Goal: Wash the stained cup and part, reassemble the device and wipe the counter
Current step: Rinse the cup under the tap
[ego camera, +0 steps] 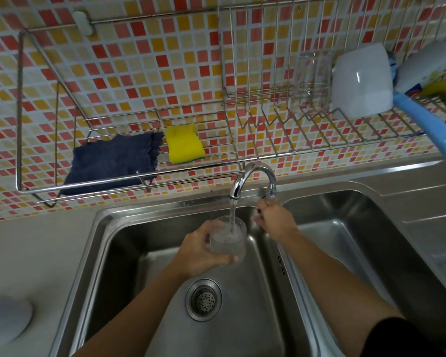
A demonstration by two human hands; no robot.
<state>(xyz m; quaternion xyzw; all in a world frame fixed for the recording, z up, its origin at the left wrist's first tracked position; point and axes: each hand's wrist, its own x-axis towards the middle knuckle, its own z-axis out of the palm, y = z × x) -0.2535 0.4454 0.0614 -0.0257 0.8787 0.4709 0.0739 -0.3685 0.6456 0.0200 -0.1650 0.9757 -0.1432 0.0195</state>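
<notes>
Reaching forward from the bottom edge, two bare forearms stretch over a double stainless-steel sink (pixel 119 243), its brushed metal dull and smooth. At 7 o'clock, a white rounded object (pixel 7 318) sits on the pale grey table (pixel 36 243), blurred and cut off by the frame edge. Nearer the centre, a round perforated drain strainer (pixel 204 300) lies in the floor of the left basin.

Just past the drain, the left hand (pixel 198 253) has its grip wrapped around a clear, cylindrical cup (pixel 228 240), held upright over the left basin; fingers curl across the front of it. A thin stream of water (pixel 232 215) falls into the cup from a curved chrome tap (pixel 252 176). At 1 o'clock of the cup, the right hand (pixel 273 219) has its grip closed on the tap's handle, which is mostly hidden under the fingers.

Farther back, a wire rack (pixel 139 173) hangs on a wall of small red, orange, yellow and cream mosaic tiles. On it lie a dark blue textured cloth (pixel 111 163) and a yellow sponge (pixel 183 144). Toward 2 o'clock stand a clear glass (pixel 312 83), hard to make out against the wires, a white upturned container (pixel 361 83), and a light blue handle (pixel 428 124), partly cut off.
</notes>
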